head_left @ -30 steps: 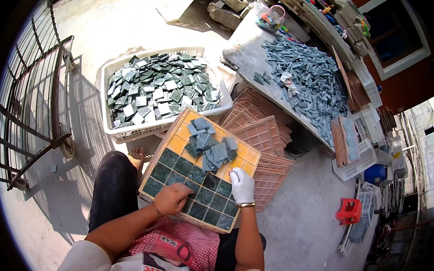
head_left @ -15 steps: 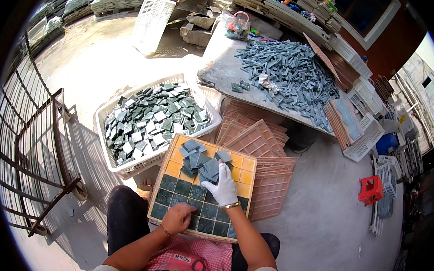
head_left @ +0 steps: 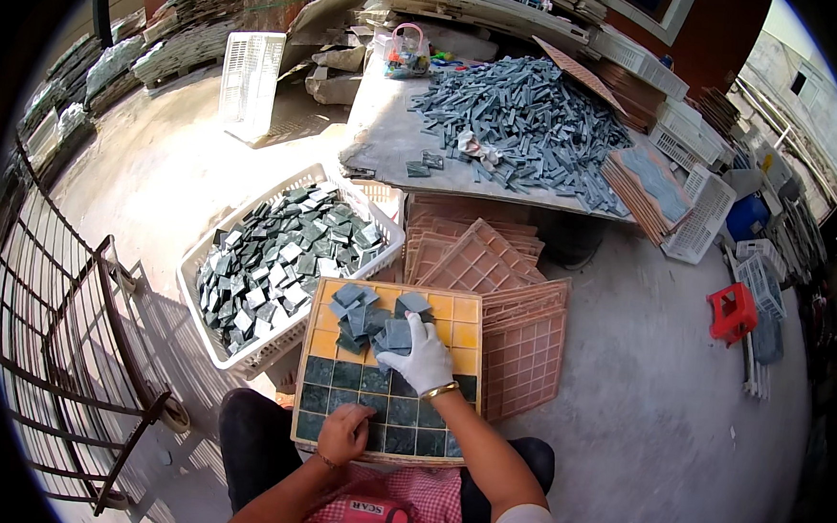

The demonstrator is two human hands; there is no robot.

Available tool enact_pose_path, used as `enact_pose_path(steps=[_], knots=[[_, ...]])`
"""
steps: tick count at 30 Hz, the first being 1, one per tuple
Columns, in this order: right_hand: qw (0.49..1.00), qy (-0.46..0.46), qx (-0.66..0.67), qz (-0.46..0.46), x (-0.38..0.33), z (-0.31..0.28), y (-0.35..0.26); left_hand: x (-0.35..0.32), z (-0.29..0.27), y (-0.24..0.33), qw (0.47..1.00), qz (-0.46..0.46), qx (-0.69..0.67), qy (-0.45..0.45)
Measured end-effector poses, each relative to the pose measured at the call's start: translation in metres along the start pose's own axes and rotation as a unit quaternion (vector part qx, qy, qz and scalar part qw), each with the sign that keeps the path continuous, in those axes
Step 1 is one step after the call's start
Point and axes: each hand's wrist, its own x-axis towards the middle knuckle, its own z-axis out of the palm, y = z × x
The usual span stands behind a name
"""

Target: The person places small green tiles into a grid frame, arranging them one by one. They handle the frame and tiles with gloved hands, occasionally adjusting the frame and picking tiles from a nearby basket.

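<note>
A yellow grid tray lies across my lap. Dark green square stone tiles fill its near rows. On its far yellow part is a loose heap of grey-green tiles. My right hand, in a white glove, is at the right of this heap, its thumb and fingers closed about a square tile. My bare left hand rests over the near left rows with its fingers curled in; whatever is under the fingertips is hidden.
A white crate full of square tiles stands left of the tray. Brown grid trays are stacked to the right. Beyond, a table bears a heap of narrow stone strips. A metal rack stands at left, a red stool at right.
The view has shifted, and the tray sits straighter in it. My right hand stays at the loose heap, its fingers more bent around a tile. My left hand remains on the near left rows.
</note>
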Motion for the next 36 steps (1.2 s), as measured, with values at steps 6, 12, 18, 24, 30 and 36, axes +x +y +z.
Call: enact_pose_path(steps=[6,12,18,24,30,36], knots=[[0.998,0.049,0.018,-0.035,0.004,0.01,0.01,0.003,0.002,0.002,1.0,0.01,-0.005,0.014],[0.991,0.045,0.129,-0.004,0.003,-0.003,0.03,0.001,0.001,0.001,1.0,0.003,-0.007,0.0],[0.974,0.001,0.225,0.0,0.009,-0.03,0.059,0.0,0.002,-0.001,1.0,0.016,-0.015,0.008],[0.996,-0.071,0.062,0.007,-0.001,-0.068,0.076,-0.008,0.0,-0.006,1.0,0.011,-0.007,0.01],[0.993,-0.015,0.009,-0.113,0.009,-0.051,0.107,-0.001,0.002,-0.003,0.999,0.018,-0.023,0.013],[0.992,0.019,-0.056,-0.107,0.008,-0.029,0.114,0.001,0.002,-0.002,0.999,0.028,-0.023,0.011]])
